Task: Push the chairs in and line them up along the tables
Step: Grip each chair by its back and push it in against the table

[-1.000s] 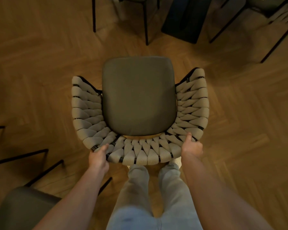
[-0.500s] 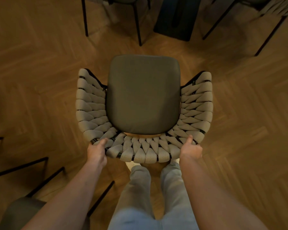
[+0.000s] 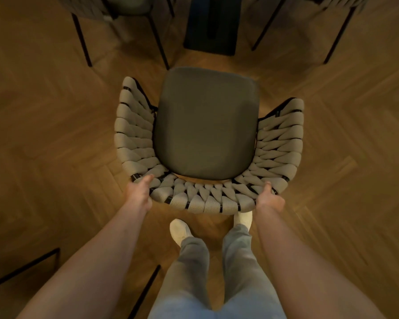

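Woven chair (image 3: 207, 139), backrest rim gripped by left hand (image 3: 139, 194), right hand (image 3: 268, 200)

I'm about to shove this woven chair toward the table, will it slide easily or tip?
The woven chair probably slides fairly easily: thin legs on smooth wood floor. Both hands grip the backrest's top, high up, so a hard shove might tip it forward. The rope weave likely gives grip.
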